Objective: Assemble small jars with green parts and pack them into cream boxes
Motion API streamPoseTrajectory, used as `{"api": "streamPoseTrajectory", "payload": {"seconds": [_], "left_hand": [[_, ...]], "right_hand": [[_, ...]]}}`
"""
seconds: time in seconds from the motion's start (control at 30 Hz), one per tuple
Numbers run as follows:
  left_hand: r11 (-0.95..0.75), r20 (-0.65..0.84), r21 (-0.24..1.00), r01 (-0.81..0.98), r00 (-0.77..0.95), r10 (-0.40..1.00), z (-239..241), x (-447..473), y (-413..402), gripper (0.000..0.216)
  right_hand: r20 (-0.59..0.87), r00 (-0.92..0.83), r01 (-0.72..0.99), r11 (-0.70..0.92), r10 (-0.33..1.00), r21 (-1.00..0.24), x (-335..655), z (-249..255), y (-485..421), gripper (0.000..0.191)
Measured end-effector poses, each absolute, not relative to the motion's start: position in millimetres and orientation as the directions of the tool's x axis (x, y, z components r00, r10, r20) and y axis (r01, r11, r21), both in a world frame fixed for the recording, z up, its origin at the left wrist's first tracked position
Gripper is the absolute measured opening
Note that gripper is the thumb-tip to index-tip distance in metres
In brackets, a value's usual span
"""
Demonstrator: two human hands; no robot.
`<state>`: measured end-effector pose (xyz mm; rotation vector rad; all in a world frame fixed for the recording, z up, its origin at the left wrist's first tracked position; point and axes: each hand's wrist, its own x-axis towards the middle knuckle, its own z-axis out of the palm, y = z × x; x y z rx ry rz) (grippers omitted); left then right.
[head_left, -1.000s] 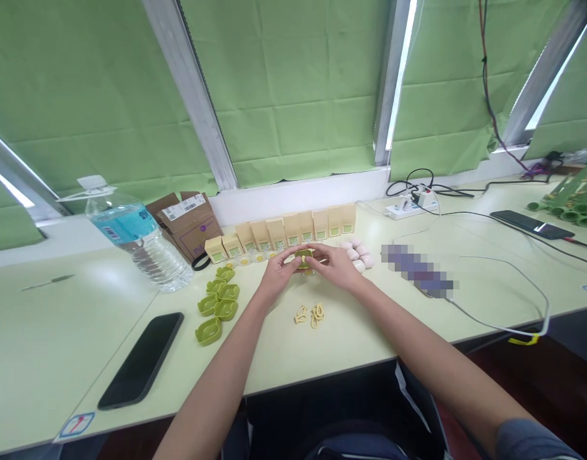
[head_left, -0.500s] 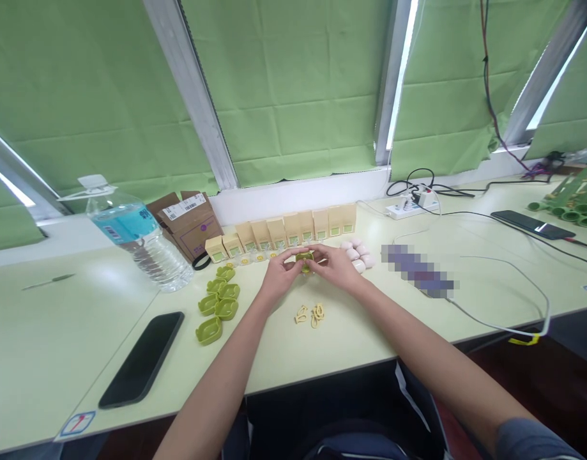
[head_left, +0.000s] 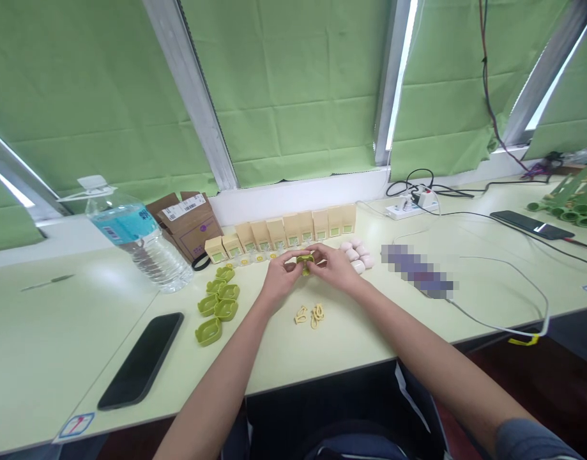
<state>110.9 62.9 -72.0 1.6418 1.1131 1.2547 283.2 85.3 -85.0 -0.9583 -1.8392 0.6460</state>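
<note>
My left hand point(head_left: 280, 279) and my right hand point(head_left: 335, 266) meet above the pale green table point(head_left: 44, 332), fingers pinched from both sides on a small green plastic piece point(head_left: 303, 259). Just below the hands lie a few small yellow loops point(head_left: 311, 314). Several green plastic shells point(head_left: 217, 304) lie in a cluster to the left of my left hand. Behind the hands stands a row of small tan boxes point(head_left: 283, 232) with green labels. A few pale pink rounded pieces point(head_left: 359, 253) sit beside my right hand.
A water bottle point(head_left: 135, 233) lies tilted at the left, brown cardboard boxes point(head_left: 186, 220) behind it. A black phone point(head_left: 142, 360) rests near the front edge. A power strip point(head_left: 412, 203), cables and another phone point(head_left: 531, 224) are at the right, with green parts point(head_left: 571, 207) far right.
Both hands stay together on the green piece; the fingers have shifted slightly around it. Nothing else has moved.
</note>
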Motion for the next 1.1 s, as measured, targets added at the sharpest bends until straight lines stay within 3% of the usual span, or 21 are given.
{"api": "streamPoseTrajectory", "payload": {"seconds": [1.1], "left_hand": [[-0.353,0.341,0.925,0.139,0.105,0.934,-71.3,117.2,61.9,0.024]], "right_hand": [[0.488,-0.262,0.346,0.553,0.832,-0.758,283.6,-84.0,85.7,0.021]]}}
